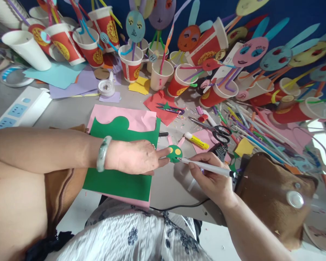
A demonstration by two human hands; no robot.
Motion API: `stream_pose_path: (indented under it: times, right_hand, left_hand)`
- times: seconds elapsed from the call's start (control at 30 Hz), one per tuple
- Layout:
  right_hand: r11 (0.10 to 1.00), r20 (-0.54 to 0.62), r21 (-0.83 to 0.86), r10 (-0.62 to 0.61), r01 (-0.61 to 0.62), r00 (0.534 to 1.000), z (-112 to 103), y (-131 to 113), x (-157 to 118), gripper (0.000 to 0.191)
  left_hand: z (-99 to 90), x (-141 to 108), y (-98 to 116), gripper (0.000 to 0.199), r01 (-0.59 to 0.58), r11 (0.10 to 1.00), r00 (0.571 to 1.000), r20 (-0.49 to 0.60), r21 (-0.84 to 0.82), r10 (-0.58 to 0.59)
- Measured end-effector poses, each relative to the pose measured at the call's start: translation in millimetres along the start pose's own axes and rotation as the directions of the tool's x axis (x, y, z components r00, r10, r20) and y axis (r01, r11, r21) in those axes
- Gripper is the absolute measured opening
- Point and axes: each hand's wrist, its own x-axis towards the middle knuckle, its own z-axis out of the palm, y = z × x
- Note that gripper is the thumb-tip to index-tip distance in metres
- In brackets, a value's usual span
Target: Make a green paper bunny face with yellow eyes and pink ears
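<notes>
A small green paper face with yellow round eyes and pink ears lies flat on the table. My left hand rests palm down across a green paper sheet, its outstretched fingertips touching the face's left edge. In my right hand is a white pen, with its tip at the face's right side, near the middle. Under the green sheet, which has a curved piece cut from its top, a pink paper sheet shows.
Paper cups with pipe-cleaner stems and paper faces stand along the back, such as a red cup. Black scissors, a yellow glue stick and paper scraps lie ahead. A power strip sits left; a brown bag right.
</notes>
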Motion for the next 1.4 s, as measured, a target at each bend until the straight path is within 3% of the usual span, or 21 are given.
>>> stream_pose_path:
  times: [0.13, 0.47, 0.87, 1.1, 1.4]
  right_hand:
    - [1.000, 0.015, -0.016, -0.020, 0.020, 1.000, 0.7, -1.2, 1.3, 0.006]
    - [0.995, 0.087, -0.041, -0.084, 0.087, 0.993, 0.7, -0.8, 2.7, 0.004]
    - [0.993, 0.114, -0.067, -0.089, 0.097, 0.990, 3.6, 1.9, 1.7, 0.004]
    - [0.988, 0.105, -0.066, -0.134, 0.141, 0.985, 3.6, 3.8, 1.3, 0.002]
    - [0.984, 0.124, -0.046, -0.168, 0.175, 0.978, 3.5, 5.2, 1.3, 0.006]
  left_hand:
    - [0.2, -0.6, 0.7, 0.044, 0.028, 0.998, 0.999, -0.021, -0.051, -0.029]
    - [0.5, -3.2, -1.1, 0.044, -0.004, 0.999, 0.999, -0.048, 0.043, 0.006]
    - [-4.7, -2.9, -1.5, 0.046, -0.015, 0.995, 1.000, -0.007, 0.094, 0.016]
    - [-3.2, -4.2, -2.2, 0.042, 0.002, 0.999, 1.000, -0.030, -0.045, -0.004]
    - [-0.4, -3.8, -3.7, 0.039, 0.004, 0.999, 0.999, -0.040, -0.047, -0.006]
